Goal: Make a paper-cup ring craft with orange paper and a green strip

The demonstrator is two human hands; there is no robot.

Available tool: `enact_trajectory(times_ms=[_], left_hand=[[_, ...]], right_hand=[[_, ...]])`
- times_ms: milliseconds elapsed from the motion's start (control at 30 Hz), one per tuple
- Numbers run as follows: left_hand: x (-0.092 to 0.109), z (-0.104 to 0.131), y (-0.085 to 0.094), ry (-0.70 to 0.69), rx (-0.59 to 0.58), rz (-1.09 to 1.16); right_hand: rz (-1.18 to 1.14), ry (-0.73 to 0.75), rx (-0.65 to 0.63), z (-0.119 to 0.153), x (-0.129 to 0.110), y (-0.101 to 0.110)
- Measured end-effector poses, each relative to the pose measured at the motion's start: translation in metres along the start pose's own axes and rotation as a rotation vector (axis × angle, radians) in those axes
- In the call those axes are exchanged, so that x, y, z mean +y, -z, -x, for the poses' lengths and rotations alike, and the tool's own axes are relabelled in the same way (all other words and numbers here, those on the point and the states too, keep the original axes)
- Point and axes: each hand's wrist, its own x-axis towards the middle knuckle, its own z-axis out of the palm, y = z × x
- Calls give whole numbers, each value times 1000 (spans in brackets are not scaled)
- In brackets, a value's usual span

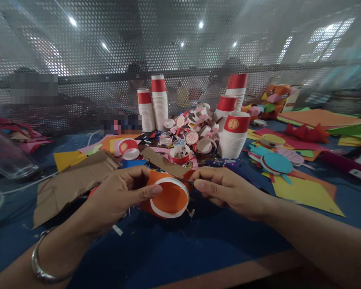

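My left hand [117, 198] is closed on a piece of orange paper [172, 200] with a white paper ring [185, 210] lying against it. Its thumb presses on the ring's left side, with the fingers behind the paper. On the other side, my right hand [228, 190] pinches a slim dark tool [186, 182], whose tip reaches over the ring's upper right edge. Whether this is a pair of scissors or a pen I cannot tell. Part of the orange paper shows by the right fingertips. A silver bangle [37, 261] circles my left wrist.
Stacked red-and-white paper cups [234, 136] flank a heap of cut cup pieces [195, 124]. Flattened cardboard [72, 182] lies left, near a glass [9, 156]. At right are a blue paper turtle-like craft [276, 162] and coloured sheets [307, 194]. A perforated screen [180, 52] stands behind.
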Motion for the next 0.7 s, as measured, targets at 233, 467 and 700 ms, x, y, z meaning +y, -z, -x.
enact_trajectory(times_ms=[233, 467, 700], left_hand=[[10, 3, -2, 63, -106, -53], [28, 4, -4, 0, -40, -136], [13, 4, -3, -17, 24, -22]], right_hand=[[-9, -6, 8, 0, -1, 0], [-2, -10, 32, 0, 0, 1], [-58, -8, 38, 0, 4, 4]])
